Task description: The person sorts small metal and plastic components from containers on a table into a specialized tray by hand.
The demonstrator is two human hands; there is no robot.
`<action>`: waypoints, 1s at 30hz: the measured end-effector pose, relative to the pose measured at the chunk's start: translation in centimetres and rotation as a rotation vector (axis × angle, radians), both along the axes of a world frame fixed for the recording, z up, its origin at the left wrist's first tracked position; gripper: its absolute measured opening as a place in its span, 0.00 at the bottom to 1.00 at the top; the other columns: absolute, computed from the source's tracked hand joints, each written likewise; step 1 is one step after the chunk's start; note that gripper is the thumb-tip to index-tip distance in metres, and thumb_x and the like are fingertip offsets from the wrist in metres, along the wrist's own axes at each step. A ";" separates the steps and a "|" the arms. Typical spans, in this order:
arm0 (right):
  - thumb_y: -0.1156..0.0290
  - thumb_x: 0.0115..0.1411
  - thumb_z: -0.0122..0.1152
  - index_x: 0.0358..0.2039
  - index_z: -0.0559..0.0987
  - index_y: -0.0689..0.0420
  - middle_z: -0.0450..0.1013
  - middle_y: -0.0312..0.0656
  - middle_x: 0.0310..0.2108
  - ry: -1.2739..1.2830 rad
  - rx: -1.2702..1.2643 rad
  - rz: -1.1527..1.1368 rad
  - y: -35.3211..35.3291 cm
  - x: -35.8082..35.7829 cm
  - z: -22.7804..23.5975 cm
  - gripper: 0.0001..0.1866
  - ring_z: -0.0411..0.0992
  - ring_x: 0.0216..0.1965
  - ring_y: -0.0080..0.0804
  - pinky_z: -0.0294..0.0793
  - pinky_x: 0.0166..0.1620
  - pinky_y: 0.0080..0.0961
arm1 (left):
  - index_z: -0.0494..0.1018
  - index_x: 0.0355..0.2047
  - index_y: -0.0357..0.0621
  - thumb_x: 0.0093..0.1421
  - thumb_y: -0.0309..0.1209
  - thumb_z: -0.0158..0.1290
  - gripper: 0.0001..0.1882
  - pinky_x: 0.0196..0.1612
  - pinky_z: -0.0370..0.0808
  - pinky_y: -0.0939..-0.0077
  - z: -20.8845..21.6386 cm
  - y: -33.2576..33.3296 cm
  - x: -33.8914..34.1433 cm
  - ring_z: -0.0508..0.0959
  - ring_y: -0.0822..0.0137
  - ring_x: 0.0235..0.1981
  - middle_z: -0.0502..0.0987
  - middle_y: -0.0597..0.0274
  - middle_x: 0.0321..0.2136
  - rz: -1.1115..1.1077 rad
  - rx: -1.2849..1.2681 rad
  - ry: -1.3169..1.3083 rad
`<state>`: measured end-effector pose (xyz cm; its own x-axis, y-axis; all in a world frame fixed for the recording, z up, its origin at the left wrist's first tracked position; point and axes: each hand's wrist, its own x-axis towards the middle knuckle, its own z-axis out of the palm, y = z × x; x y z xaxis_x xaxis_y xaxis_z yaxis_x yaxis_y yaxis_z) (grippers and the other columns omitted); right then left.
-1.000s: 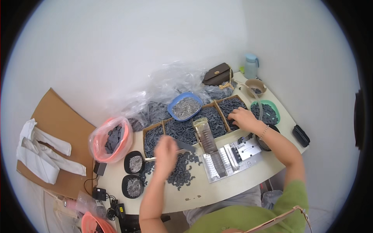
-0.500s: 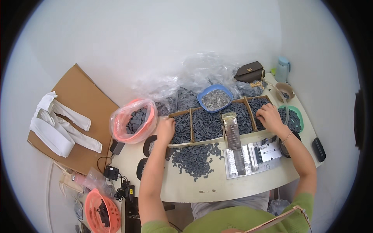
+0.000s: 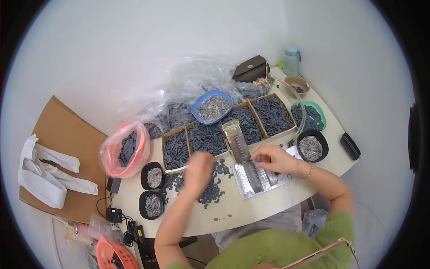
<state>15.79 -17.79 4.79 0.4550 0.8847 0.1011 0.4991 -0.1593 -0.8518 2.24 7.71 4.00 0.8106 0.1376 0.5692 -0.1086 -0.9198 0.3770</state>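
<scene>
My left hand [image 3: 199, 174], smeared by motion, hangs over the loose pile of small dark grey plastic pieces [image 3: 211, 197]; its fingers cannot be made out. My right hand [image 3: 277, 159] is at the metal fixture [image 3: 248, 193], fingers curled and thumb and fingertips close together; whatever they pinch is too small to name. A clear plastic strip holder with dark slots [image 3: 238, 142] leans from the cardboard trays onto the fixture. Behind the hands, divided cardboard trays [image 3: 168, 171] hold many more grey pieces.
Black bowls of metal pins stand left [image 3: 144, 214] and right [image 3: 324, 154]. A blue dish of pins [image 3: 195, 117] rests on the trays. Around them are a green dish [image 3: 323, 117], brown bowl [image 3: 306, 84], pink basket [image 3: 142, 157], handbag [image 3: 251, 69], bottle [image 3: 291, 62] and black case [image 3: 350, 145].
My left hand has left the leftmost tray section and moved nearer, over the loose pile. My right hand has come from the right tray section to the fixture. The view has turned right.
</scene>
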 end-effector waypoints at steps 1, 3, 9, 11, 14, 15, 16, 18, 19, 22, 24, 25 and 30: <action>0.74 0.53 0.62 0.41 0.78 0.56 0.75 0.39 0.36 -0.060 0.038 0.010 0.1 -0.6 -0.4 0.13 0.72 0.34 0.29 0.74 0.37 0.25 | 0.73 0.30 0.42 0.49 0.21 0.56 0.07 0.30 0.75 0.67 -1.0 -1.8 -1.2 0.77 0.58 0.28 0.75 0.58 0.27 -0.189 0.113 0.065; 0.74 0.53 0.62 0.41 0.78 0.56 0.76 0.40 0.36 -0.174 0.112 0.035 0.5 -1.1 -1.8 0.13 0.72 0.36 0.34 0.73 0.38 0.28 | 0.74 0.32 0.41 0.46 0.22 0.54 0.11 0.30 0.76 0.70 -1.9 -5.9 -3.1 0.77 0.60 0.31 0.76 0.59 0.31 -0.357 0.224 0.080; 0.75 0.55 0.61 0.39 0.78 0.56 0.75 0.41 0.33 -0.290 0.096 0.093 0.3 -2.5 -2.1 0.10 0.72 0.35 0.40 0.73 0.38 0.33 | 0.74 0.37 0.34 0.44 0.24 0.53 0.16 0.31 0.76 0.72 -3.4 -9.5 -5.0 0.76 0.61 0.34 0.75 0.56 0.36 -0.415 0.292 0.061; 0.75 0.55 0.60 0.39 0.78 0.57 0.75 0.42 0.32 -0.276 0.127 0.106 0.3 -3.0 -2.1 0.10 0.73 0.35 0.41 0.73 0.37 0.34 | 0.73 0.37 0.33 0.44 0.24 0.53 0.17 0.31 0.76 0.72 -3.4 -9.9 -5.0 0.76 0.61 0.34 0.75 0.54 0.36 -0.409 0.304 0.049; 0.75 0.55 0.58 0.36 0.78 0.57 0.74 0.43 0.30 -0.244 0.189 0.119 0.5 -3.7 -2.0 0.07 0.73 0.35 0.43 0.73 0.37 0.35 | 0.74 0.37 0.32 0.44 0.24 0.52 0.17 0.32 0.77 0.72 -3.4 -10.4 -5.4 0.77 0.59 0.36 0.75 0.51 0.39 -0.377 0.406 0.206; 0.74 0.55 0.59 0.36 0.78 0.56 0.74 0.43 0.30 -0.231 0.173 0.143 0.6 -3.7 -2.0 0.07 0.73 0.36 0.42 0.73 0.37 0.35 | 0.74 0.37 0.32 0.45 0.24 0.52 0.17 0.33 0.77 0.71 -3.1 -10.6 -5.6 0.77 0.59 0.37 0.76 0.50 0.40 -0.374 0.453 0.183; 0.74 0.56 0.59 0.35 0.78 0.56 0.74 0.43 0.29 -0.218 0.157 0.166 0.7 -3.6 -2.0 0.06 0.74 0.36 0.42 0.73 0.36 0.35 | 0.74 0.37 0.32 0.45 0.23 0.52 0.16 0.33 0.77 0.71 -2.7 -10.7 -5.8 0.77 0.58 0.38 0.76 0.49 0.40 -0.371 0.500 0.159; 0.71 0.55 0.60 0.33 0.79 0.56 0.73 0.42 0.29 -0.366 0.074 0.154 0.4 -3.9 -2.4 0.06 0.73 0.34 0.41 0.73 0.35 0.34 | 0.75 0.37 0.34 0.46 0.23 0.53 0.15 0.35 0.78 0.70 -2.5 -10.4 -6.1 0.78 0.57 0.39 0.76 0.48 0.41 -0.389 0.475 0.162; 0.70 0.54 0.61 0.32 0.79 0.55 0.73 0.41 0.29 -0.440 0.034 0.146 0.3 -4.1 -2.6 0.06 0.73 0.33 0.40 0.73 0.35 0.33 | 0.75 0.36 0.35 0.46 0.23 0.53 0.14 0.35 0.78 0.70 -2.4 -10.0 -6.2 0.78 0.56 0.40 0.77 0.48 0.41 -0.411 0.404 0.187; 0.68 0.51 0.62 0.29 0.78 0.55 0.69 0.37 0.27 -0.663 0.166 0.115 0.9 -4.8 -4.3 0.06 0.71 0.30 0.35 0.72 0.32 0.30 | 0.76 0.35 0.39 0.47 0.22 0.55 0.12 0.37 0.77 0.68 -1.7 -6.7 -5.1 0.78 0.55 0.39 0.77 0.51 0.38 -0.437 0.143 0.303; 0.67 0.49 0.63 0.30 0.78 0.55 0.67 0.35 0.27 -0.768 0.197 0.161 0.7 -5.2 -5.5 0.09 0.69 0.32 0.32 0.71 0.31 0.28 | 0.77 0.34 0.41 0.48 0.22 0.56 0.10 0.37 0.76 0.66 -0.6 -3.4 -2.8 0.77 0.55 0.37 0.77 0.53 0.35 -0.346 0.085 0.288; 0.67 0.49 0.63 0.33 0.78 0.56 0.67 0.36 0.28 -0.826 0.178 0.158 0.4 -5.7 -5.5 0.11 0.69 0.33 0.32 0.71 0.32 0.28 | 0.77 0.34 0.42 0.49 0.22 0.57 0.10 0.37 0.75 0.65 -0.1 -1.9 -1.4 0.77 0.54 0.35 0.77 0.55 0.33 -0.250 0.123 0.231; 0.63 0.50 0.64 0.43 0.77 0.60 0.69 0.38 0.34 -0.903 0.145 0.187 -0.7 -6.7 -3.5 0.21 0.68 0.38 0.32 0.69 0.38 0.27 | 0.78 0.31 0.37 0.52 0.24 0.57 0.06 0.40 0.72 0.63 -0.3 2.7 3.6 0.75 0.52 0.37 0.76 0.54 0.31 -0.009 0.032 0.143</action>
